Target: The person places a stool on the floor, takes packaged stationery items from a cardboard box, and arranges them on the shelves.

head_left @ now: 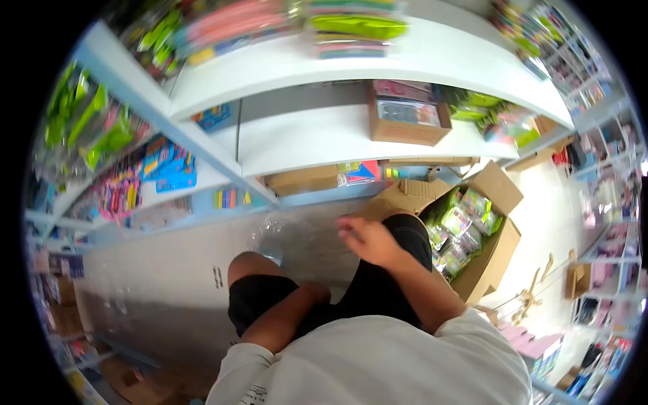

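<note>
Two hands are held apart: right hand (368,239) near the right knee, grip blurred, can't be told; left hand (314,293) at the lap, grip hidden. Open carton (498,260) beside the right leg is filled with green-trimmed packets (457,223); smaller shelf box (407,132) is packed with pink and grey goods (405,111).

Brown cardboard carton (496,263) right, long white shelves (297,131) ahead

The open-topped carton stands beside the person's right leg (413,239), with clear-and-green plastic packets (466,229) inside. Ahead, a small brown cardboard box (412,133) sits on the middle shelf, right of centre; bright-green flat plastic packs (358,27) lie on the shelf above. Below, a long brown cardboard box (302,181) lies towards the left. Blue flat packets (177,169) occupy the left-hand shelving.
</note>
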`<state>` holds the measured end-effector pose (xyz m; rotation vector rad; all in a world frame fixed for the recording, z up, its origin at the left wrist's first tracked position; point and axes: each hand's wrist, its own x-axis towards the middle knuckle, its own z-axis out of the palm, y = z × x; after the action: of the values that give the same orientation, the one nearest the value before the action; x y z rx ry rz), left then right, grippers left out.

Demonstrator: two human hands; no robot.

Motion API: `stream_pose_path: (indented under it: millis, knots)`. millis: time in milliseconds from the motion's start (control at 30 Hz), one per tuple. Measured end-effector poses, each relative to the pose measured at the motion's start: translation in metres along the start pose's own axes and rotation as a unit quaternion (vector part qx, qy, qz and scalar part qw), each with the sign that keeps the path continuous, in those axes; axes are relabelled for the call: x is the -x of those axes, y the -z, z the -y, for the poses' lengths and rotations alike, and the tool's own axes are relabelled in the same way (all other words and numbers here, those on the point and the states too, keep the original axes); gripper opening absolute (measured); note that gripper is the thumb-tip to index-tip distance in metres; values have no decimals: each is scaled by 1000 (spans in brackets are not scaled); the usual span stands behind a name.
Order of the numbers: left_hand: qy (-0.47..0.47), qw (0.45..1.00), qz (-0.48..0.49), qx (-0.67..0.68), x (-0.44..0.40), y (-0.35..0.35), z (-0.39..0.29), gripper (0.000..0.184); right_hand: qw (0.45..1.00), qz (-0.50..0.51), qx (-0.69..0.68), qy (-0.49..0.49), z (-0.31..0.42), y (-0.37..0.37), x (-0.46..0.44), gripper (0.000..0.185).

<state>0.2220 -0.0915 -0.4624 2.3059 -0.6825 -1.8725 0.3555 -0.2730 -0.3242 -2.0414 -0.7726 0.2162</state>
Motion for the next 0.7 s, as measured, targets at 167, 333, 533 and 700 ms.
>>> stream_pose_path:
  millis: [167,333,533,700]
  knots:
    - [2,953,-191,235,-10,-16,46,38,936,-316,105,-117,-74,81,77,15]
    - [-26,886,-342,311,34,-2,70,42,823,-367,73,-426,-175,100,192,33]
    - [-94,794,-457,390,113,-23,43,34,749,-309,-4,-586,-241,49,286,58]
    - [-98,734,-525,419,156,-45,24,27,805,-138,-22,-577,-248,28,287,73]
